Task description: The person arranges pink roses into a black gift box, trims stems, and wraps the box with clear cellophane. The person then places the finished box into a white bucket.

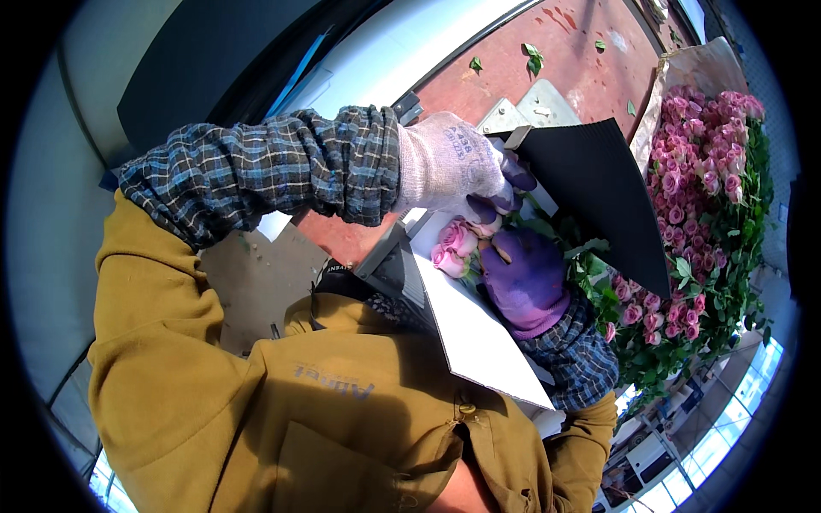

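My left hand (pixel 453 162), in a pale knit glove with purple fingertips, reaches in from the left and pinches the near corner of a black corrugated sheet (pixel 599 197). Just below it my right hand (pixel 523 278), in a purple-palmed glove, is closed around a small bunch of pink roses (pixel 455 245). Their heads stick out to the left and green leaves show around the fingers. The bunch lies against a white sheet (pixel 479 329) that slants down toward my chest. The black sheet hides the stems beyond my right hand.
A large mass of pink roses with green leaves (pixel 701 188), backed by brown paper (pixel 697 68), fills the right side. A reddish floor with scattered leaves (pixel 590 43) lies beyond, with a grey metal plate (pixel 539 103) behind the black sheet. My mustard vest (pixel 256 402) fills the lower view.
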A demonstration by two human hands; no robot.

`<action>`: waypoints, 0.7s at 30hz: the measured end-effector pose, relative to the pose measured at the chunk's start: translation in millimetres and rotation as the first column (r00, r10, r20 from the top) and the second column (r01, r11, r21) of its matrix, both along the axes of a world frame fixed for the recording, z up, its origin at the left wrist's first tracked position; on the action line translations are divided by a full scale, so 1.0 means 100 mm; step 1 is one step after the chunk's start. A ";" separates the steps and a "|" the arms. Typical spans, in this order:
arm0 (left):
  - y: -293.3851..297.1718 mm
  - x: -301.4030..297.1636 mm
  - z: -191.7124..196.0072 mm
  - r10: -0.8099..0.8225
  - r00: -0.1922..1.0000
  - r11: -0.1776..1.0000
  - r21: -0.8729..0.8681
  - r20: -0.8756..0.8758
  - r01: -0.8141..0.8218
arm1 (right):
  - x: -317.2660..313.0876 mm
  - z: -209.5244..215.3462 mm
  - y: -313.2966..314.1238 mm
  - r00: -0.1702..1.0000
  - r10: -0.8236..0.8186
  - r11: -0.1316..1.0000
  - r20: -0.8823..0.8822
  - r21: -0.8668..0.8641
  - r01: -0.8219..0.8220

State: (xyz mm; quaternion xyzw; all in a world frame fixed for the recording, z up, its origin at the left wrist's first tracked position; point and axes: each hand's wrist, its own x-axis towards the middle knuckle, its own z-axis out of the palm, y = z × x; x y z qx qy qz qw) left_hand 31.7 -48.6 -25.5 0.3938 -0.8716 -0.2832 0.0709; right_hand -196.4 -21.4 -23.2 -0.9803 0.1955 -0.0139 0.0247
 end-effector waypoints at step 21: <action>0.15 -0.02 -0.16 -0.044 0.999 0.975 -0.218 0.004 0.043 | -0.03 0.18 0.01 0.997 0.048 0.975 -0.064 0.222 -0.033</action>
